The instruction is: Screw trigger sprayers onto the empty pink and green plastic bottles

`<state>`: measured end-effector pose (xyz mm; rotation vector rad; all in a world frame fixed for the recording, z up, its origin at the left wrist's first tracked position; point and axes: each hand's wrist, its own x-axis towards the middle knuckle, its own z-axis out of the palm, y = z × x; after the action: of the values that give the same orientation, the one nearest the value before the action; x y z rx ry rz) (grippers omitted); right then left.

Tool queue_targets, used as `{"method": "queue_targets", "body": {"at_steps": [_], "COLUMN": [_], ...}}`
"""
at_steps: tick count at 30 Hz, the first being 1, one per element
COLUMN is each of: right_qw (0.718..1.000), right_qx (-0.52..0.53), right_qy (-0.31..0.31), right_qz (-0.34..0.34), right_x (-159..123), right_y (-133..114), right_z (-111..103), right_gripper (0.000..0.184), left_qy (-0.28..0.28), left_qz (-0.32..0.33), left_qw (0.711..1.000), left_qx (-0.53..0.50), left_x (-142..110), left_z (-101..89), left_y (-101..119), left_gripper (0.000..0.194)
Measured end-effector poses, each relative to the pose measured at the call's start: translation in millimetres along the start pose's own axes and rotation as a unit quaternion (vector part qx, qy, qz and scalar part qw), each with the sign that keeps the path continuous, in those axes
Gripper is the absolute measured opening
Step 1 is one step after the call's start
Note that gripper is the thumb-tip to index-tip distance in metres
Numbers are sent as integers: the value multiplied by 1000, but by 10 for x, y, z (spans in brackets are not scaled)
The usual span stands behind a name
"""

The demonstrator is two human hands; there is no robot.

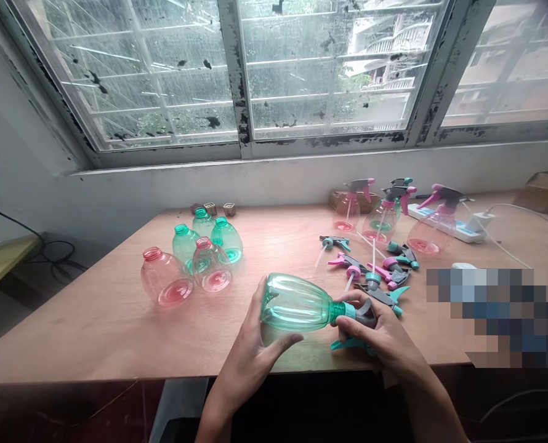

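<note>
A clear green bottle lies sideways in the air above the table's front edge, its neck to the right. My left hand cups its base from the left, the thumb stretched along the underside. At the neck, my right hand pinches the teal collar of a grey and teal spray head, which sits on the bottle's mouth. Whether it is fully screwed on I cannot tell. Loose pink, teal and grey trigger sprayers lie just beyond my right hand, some with their tubes pointing up.
Several open green bottles and pink bottles stand at the left. At the back right are bottles with sprayers fitted, a white power strip with cables, and a cardboard box. Small gold blocks sit near the wall.
</note>
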<state>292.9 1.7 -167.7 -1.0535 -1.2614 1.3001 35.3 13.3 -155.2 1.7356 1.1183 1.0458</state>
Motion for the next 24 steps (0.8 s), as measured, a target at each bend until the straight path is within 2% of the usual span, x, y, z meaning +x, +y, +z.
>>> {"method": "queue_targets", "body": {"at_steps": [4, 11, 18, 24], "right_qw": [1000, 1000, 1000, 1000], "right_qx": [-16, -8, -14, -11], "right_qy": [0, 15, 8, 13], "right_qz": [2, 1, -3, -6], "right_x": [3, 4, 6, 4], "right_y": [8, 3, -12, -18], "right_z": [-12, 3, 4, 18], "right_gripper": [40, 42, 42, 40], "left_qy": [0, 1, 5, -7], "left_qz": [3, 32, -1, 8], "left_qw": [1000, 999, 1000, 1000], "left_qx": [-10, -7, -4, -28], "left_x": [9, 23, -11, 25], "left_z": [-4, 9, -1, -8], "left_y": [28, -31, 45, 45], "left_gripper": [83, 82, 93, 78]}}
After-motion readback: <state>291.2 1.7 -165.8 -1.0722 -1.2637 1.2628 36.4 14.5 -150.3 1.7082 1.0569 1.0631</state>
